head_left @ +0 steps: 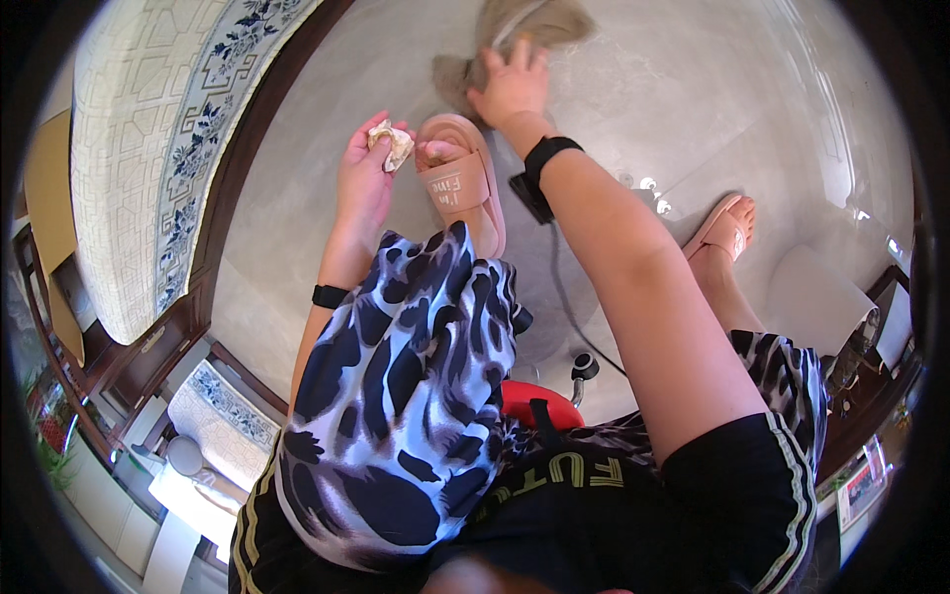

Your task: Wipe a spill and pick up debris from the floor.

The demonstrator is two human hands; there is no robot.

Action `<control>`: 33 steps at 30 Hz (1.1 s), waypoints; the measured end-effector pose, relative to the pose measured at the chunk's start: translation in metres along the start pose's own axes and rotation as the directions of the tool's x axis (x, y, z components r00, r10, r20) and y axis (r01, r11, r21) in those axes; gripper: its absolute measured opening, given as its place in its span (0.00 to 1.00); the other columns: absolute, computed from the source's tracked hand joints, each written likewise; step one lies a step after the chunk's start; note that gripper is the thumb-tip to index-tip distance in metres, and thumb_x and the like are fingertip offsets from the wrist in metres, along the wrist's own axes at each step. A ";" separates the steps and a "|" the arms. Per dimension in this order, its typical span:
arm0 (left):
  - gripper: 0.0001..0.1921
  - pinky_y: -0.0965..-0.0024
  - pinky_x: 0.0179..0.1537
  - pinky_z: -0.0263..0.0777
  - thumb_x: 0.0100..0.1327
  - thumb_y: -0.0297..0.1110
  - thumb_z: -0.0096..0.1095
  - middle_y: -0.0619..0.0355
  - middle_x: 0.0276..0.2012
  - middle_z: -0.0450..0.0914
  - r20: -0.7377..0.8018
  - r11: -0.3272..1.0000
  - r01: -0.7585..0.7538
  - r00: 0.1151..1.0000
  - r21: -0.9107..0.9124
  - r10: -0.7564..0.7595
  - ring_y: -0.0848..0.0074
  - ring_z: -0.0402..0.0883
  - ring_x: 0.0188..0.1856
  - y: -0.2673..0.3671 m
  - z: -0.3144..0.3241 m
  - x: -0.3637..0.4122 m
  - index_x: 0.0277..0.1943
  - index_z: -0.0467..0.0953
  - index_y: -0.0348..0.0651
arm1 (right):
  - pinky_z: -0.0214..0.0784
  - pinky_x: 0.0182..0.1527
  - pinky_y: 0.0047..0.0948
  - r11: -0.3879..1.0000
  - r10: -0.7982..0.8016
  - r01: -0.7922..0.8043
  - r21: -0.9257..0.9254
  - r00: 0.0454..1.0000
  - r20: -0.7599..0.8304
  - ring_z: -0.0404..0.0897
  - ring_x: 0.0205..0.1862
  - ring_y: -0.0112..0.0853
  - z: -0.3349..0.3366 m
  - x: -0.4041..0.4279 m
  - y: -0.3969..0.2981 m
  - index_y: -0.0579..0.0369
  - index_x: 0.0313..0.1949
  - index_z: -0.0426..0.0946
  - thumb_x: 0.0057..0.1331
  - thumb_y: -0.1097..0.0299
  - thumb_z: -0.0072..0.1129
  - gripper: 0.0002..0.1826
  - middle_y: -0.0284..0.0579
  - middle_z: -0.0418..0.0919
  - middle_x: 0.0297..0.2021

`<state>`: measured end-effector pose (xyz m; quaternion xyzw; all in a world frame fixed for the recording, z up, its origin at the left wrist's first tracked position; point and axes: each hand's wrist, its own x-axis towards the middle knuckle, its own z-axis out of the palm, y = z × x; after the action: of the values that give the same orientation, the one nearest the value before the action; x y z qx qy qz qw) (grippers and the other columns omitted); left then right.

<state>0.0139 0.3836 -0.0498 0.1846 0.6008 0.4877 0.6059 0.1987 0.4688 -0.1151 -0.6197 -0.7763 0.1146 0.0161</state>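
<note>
My left hand [365, 167] pinches a crumpled, off-white tissue or cloth [392, 145] with brownish stains between thumb and fingers. It is held just left of my pink slide sandal [453, 182]. Farther forward, my right hand [513, 85] reaches out with its fingers spread. Beyond and partly under it are blurred grey-brown things, one larger [545, 22] and one smaller [449, 78], possibly shoes. Motion blur leaves it unclear whether my fingertips touch them. Both wrists wear black straps, and a dark cable [568, 297] trails from the device at my right wrist.
A red stool seat [542, 405] on casters is beneath me. To the left stands a dark wooden seat with a patterned cushion [133, 163]. My other sandalled foot [731, 226] rests at right on the glossy grey floor [668, 104].
</note>
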 end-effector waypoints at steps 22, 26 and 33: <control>0.15 0.75 0.48 0.73 0.69 0.21 0.47 0.56 0.45 0.81 0.028 0.944 0.052 0.998 0.326 -0.064 0.78 0.79 0.45 -0.041 0.021 0.023 0.56 0.73 0.38 | 0.69 0.52 0.44 0.989 -0.147 0.132 -0.068 0.945 -0.292 0.74 0.50 0.44 -0.112 -0.012 0.265 0.43 0.52 0.75 0.51 0.73 0.56 0.26 0.45 0.77 0.47; 0.15 0.76 0.46 0.73 0.68 0.20 0.47 0.57 0.44 0.80 0.050 0.908 -0.016 0.999 0.418 -0.005 0.79 0.79 0.43 -0.043 0.057 0.028 0.55 0.74 0.39 | 0.62 0.61 0.50 0.957 -0.288 0.290 -0.004 0.949 -0.130 0.64 0.65 0.49 -0.045 -0.033 0.123 0.34 0.61 0.69 0.52 0.65 0.62 0.34 0.43 0.65 0.64; 0.15 0.78 0.43 0.72 0.67 0.21 0.45 0.58 0.43 0.80 0.067 0.866 -0.053 0.997 0.497 0.022 0.82 0.78 0.43 -0.044 0.044 0.015 0.53 0.75 0.38 | 0.57 0.62 0.59 0.894 -0.384 0.404 -0.195 0.914 0.134 0.52 0.71 0.47 -0.002 -0.011 0.070 0.38 0.65 0.66 0.63 0.63 0.49 0.28 0.33 0.59 0.67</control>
<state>0.0670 0.3920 -0.0843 0.3607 0.6842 0.3223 0.5457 0.2688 0.4726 -0.1255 -0.4414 -0.8935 0.0511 -0.0649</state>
